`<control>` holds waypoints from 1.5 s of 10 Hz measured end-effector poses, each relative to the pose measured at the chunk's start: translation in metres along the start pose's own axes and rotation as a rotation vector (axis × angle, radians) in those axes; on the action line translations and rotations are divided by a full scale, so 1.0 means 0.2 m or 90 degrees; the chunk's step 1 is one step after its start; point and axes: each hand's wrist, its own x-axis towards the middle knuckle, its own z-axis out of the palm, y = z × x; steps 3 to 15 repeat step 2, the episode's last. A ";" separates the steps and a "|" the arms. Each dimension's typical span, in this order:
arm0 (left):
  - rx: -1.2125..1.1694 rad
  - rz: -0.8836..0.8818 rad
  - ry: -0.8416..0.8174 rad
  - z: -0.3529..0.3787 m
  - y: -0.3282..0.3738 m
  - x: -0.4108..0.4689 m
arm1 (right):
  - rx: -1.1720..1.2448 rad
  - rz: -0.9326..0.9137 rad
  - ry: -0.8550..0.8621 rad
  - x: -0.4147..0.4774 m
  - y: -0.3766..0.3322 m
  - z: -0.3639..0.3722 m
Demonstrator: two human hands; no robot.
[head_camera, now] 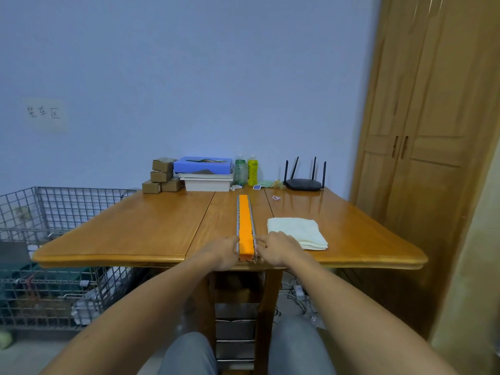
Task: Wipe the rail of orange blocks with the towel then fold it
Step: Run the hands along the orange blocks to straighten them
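Observation:
A long rail of orange blocks in a grey metal track lies on the wooden table, running from the front edge away from me. My left hand grips the rail's near end from the left side, fingers against the grey edge. My right hand holds the same end from the right side. A folded cream towel lies flat on the table just right of the rail, behind my right hand, untouched.
At the back of the table stand small cardboard boxes, a blue box on white trays, two bottles and a black router. A wire cage sits left of the table, a wooden wardrobe to the right.

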 end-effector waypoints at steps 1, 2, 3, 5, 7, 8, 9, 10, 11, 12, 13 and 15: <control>0.008 -0.010 0.022 -0.06 0.00 0.10 | -0.023 0.012 -0.007 0.10 0.03 -0.05; 0.021 -0.028 0.063 -0.13 0.02 0.22 | -0.002 0.025 0.013 0.23 0.05 -0.11; 0.021 -0.028 0.063 -0.13 0.02 0.22 | -0.002 0.025 0.013 0.23 0.05 -0.11; 0.021 -0.028 0.063 -0.13 0.02 0.22 | -0.002 0.025 0.013 0.23 0.05 -0.11; 0.021 -0.028 0.063 -0.13 0.02 0.22 | -0.002 0.025 0.013 0.23 0.05 -0.11; 0.021 -0.028 0.063 -0.13 0.02 0.22 | -0.002 0.025 0.013 0.23 0.05 -0.11; 0.021 -0.028 0.063 -0.13 0.02 0.22 | -0.002 0.025 0.013 0.23 0.05 -0.11; 0.021 -0.028 0.063 -0.13 0.02 0.22 | -0.002 0.025 0.013 0.23 0.05 -0.11; 0.021 -0.028 0.063 -0.13 0.02 0.22 | -0.002 0.025 0.013 0.23 0.05 -0.11; 0.021 -0.028 0.063 -0.13 0.02 0.22 | -0.002 0.025 0.013 0.23 0.05 -0.11; 0.021 -0.028 0.063 -0.13 0.02 0.22 | -0.002 0.025 0.013 0.23 0.05 -0.11; 0.021 -0.028 0.063 -0.13 0.02 0.22 | -0.002 0.025 0.013 0.23 0.05 -0.11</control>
